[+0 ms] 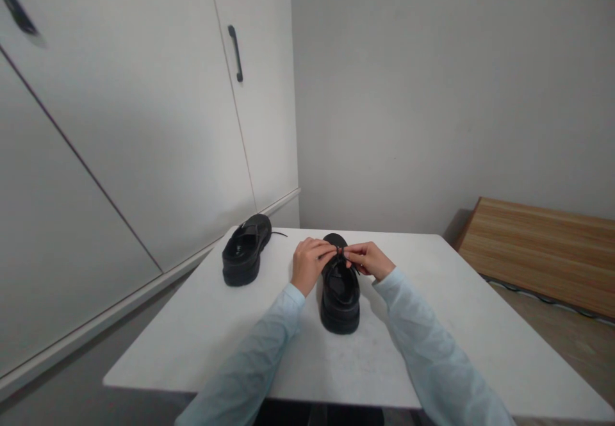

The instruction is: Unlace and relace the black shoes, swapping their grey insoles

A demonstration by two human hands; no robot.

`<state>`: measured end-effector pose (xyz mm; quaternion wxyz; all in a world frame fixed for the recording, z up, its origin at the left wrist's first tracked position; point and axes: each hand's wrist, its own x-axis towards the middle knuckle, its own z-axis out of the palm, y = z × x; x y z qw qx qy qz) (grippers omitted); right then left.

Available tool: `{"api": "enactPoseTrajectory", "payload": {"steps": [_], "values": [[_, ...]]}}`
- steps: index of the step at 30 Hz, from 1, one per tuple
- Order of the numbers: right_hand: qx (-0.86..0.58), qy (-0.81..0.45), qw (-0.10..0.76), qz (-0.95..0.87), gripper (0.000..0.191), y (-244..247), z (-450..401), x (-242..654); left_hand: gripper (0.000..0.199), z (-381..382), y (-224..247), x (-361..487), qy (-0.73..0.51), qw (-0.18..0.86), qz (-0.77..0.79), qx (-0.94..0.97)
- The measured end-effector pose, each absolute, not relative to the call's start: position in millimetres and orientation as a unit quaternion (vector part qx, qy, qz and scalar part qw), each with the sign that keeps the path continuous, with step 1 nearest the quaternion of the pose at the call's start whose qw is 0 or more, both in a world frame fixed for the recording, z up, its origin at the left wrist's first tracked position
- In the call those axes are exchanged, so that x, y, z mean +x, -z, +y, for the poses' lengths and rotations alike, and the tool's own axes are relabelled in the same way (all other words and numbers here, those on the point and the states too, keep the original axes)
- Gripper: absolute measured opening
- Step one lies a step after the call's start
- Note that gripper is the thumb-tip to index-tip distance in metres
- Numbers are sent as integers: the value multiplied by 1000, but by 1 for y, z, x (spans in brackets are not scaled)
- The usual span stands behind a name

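A black shoe (340, 311) stands in the middle of the white table, its heel toward me and its toe pointing away. Above its tongue, my left hand (309, 262) pinches a black shoelace (340, 251) from the left side. My right hand (369, 261) pinches the same lace from the right, so the fingertips of both hands almost meet over the shoe. Dark loops show between them, though the fingers partly hide how the lace runs. Farther left, a second black shoe (241, 269) sits apart from both hands, with one lace end lying out to its right.
The white table (423, 343) reaches nearly to the grey wall. White cabinet doors with dark handles (235, 53) rise along the left side. A wooden-topped piece of furniture (538, 253) is at the right, beyond the table's edge.
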<state>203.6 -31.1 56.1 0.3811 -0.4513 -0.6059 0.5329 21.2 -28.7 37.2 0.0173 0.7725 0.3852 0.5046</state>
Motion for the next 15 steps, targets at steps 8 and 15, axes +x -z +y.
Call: {"api": "enactPoseTrajectory", "payload": {"steps": [8,15], "values": [[-466,-445,366,-672,43,-56,-30,206,6,-26,-40,27,-520,230,413,711],[-467,-319,348,-748,26,-57,-32,202,17,-26,-45,24,-467,355,426,688]]}}
